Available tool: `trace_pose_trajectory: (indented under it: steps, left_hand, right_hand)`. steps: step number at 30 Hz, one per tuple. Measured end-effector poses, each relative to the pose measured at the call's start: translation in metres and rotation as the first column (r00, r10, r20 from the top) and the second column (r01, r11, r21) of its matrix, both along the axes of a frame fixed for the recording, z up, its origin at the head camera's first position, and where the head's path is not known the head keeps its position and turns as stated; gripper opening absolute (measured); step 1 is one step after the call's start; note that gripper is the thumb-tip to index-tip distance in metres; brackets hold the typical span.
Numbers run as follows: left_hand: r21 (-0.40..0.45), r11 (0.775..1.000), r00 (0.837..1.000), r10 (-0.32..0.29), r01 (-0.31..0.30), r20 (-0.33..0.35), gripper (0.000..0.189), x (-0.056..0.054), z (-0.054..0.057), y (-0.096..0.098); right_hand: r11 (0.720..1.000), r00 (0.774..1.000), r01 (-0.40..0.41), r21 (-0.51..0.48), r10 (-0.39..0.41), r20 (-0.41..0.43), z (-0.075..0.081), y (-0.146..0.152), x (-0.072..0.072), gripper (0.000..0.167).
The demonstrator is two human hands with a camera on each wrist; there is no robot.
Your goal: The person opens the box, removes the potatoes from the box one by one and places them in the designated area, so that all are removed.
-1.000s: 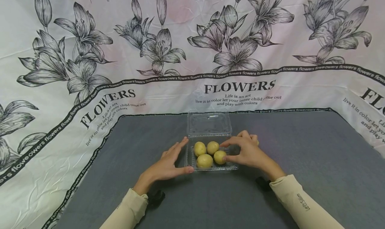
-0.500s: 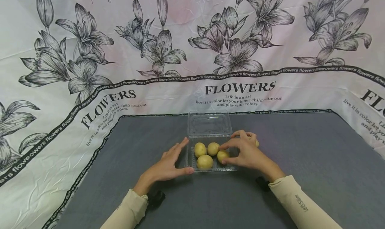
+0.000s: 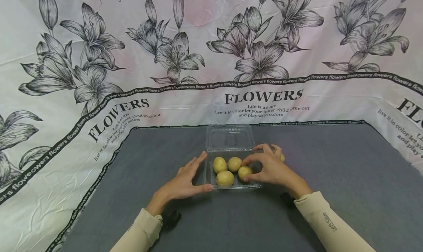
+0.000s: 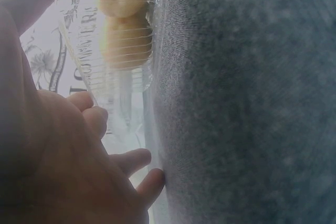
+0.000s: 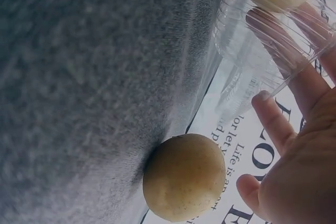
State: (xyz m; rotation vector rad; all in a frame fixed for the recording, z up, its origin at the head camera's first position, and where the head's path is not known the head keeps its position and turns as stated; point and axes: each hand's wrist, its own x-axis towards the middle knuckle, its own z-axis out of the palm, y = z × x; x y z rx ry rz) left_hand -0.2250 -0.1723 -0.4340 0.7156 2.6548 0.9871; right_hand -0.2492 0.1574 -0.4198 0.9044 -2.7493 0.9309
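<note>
A clear plastic clamshell box (image 3: 230, 138) stands with its lid raised at the back. Several round yellow fruits lie inside, among them a front left fruit (image 3: 224, 179), a back left one (image 3: 219, 165) and a back right one (image 3: 234, 164). At the box's right side my right hand (image 3: 274, 167) pinches the front right fruit (image 3: 245, 173) between thumb and index finger, its other fingers reaching over the box's right side. My left hand (image 3: 181, 183) has its fingers extended, thumb and fingertips right at the left wall. Another yellow fruit (image 5: 184, 177) rests on the table outside the box.
The dark grey tabletop (image 3: 218, 222) spreads around the box. That outside fruit sits just beyond the right hand, partly hidden in the head view. A white cloth (image 3: 185, 101) printed with lilies and lettering hangs behind the table.
My right hand has shifted the front right fruit slightly to the right inside the box, and its outer fingers have spread. The left hand has stayed in place.
</note>
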Motion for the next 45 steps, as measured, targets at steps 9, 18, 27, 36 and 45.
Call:
trace_pose_trajectory:
  steps: [9, 18, 27, 36, 45]
  left_hand:
    - [-0.002, 1.0, 1.0, 0.005, -0.005, -0.012, 0.104, 0.0004, -0.0005, -0.0001]
    - [0.003, 1.0, 1.0, 0.003, -0.003, -0.012, 0.103, -0.0005, -0.0013, -0.0004]
    - [0.006, 1.0, 1.0, 0.002, -0.002, -0.012, 0.103, -0.0002, 0.0001, -0.0008]
    - [0.002, 1.0, 1.0, 0.0, 0.0, -0.008, 0.104, -0.0002, 0.0009, -0.0006]
    - [-0.005, 1.0, 1.0, -0.005, 0.005, -0.005, 0.104, -0.0003, 0.0001, -0.0007]
  right_hand:
    - [1.0, 1.0, -0.016, 0.007, 0.016, -0.001, 0.001, -0.0015, 0.0004, 0.037]
    - [1.0, 1.0, -0.003, -0.029, 0.003, 0.01, -0.0017, -0.0003, 0.0002, 0.036]
    - [0.998, 1.0, 0.011, -0.067, -0.01, 0.024, -0.0031, 0.0009, -0.0009, 0.032]
    - [0.994, 0.996, 0.061, -0.091, -0.054, 0.074, -0.0032, 0.0026, -0.0012, 0.033]
    - [0.988, 0.993, 0.088, -0.124, -0.076, 0.095, 0.001, 0.0042, 0.0022, 0.036]
